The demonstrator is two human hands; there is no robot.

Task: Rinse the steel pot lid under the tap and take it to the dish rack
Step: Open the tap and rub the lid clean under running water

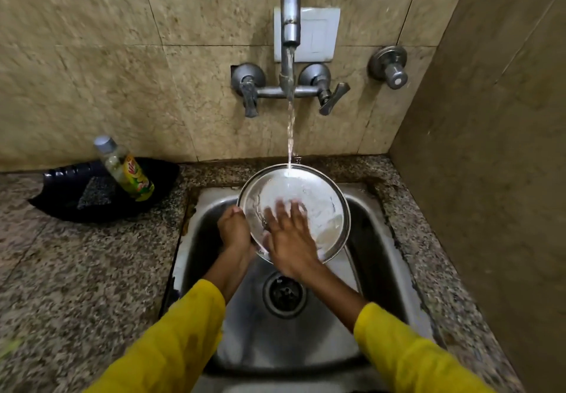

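Running from the tap (290,10), a thin stream of water (290,135) is caught at the far rim of the steel pot lid (318,206), which is held tilted over the sink (379,270). The lid's left edge is clamped in the left hand (234,229), its grip closed on the rim. The right hand (289,238) is laid flat on the lid's face, fingers spread (blurred). A soap bottle (128,172) is seen on the bench (76,270).
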